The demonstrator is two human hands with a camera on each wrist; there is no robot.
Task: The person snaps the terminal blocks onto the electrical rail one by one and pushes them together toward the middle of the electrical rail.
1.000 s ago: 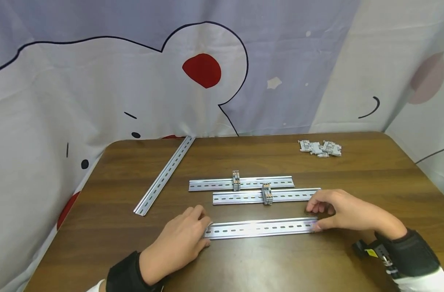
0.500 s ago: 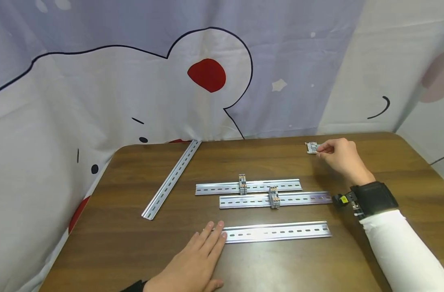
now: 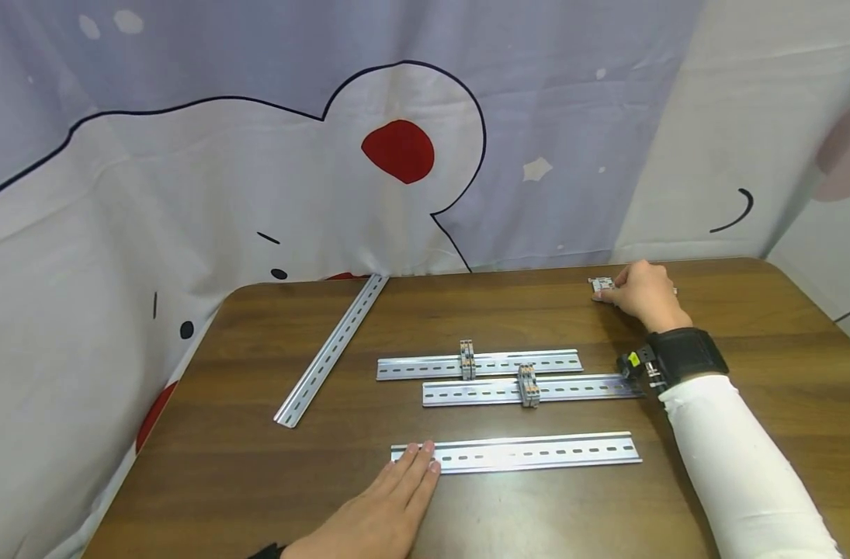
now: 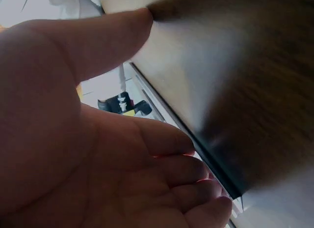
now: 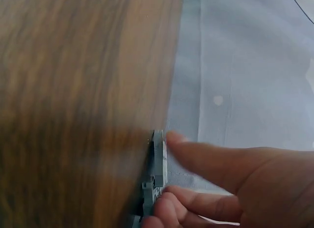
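Observation:
A slotted metal DIN rail (image 3: 536,453) lies flat near the front of the table. My left hand (image 3: 383,508) rests with straight fingers across its left end; in the left wrist view the fingertips are right at the rail's dark edge (image 4: 216,166). At the back right, my right hand (image 3: 644,296) is over a small group of grey terminal blocks (image 3: 601,285), hiding most of them. In the right wrist view, the thumb reaches one block (image 5: 158,159) while the other fingers curl at the blocks below it. I cannot tell whether they pinch one.
Two more rails lie mid-table: the rear rail (image 3: 414,369) carries a narrow stack of terminal blocks (image 3: 467,360), and the nearer rail (image 3: 466,393) carries another stack (image 3: 528,386). A bare rail (image 3: 334,349) slants at the left. A printed curtain (image 3: 257,178) hangs behind the table.
My right hand has left the front rail's right end and gone to the terminal blocks at the back, shifting slightly left over them. My left hand has gone from gripping the rail's end to lying flat.

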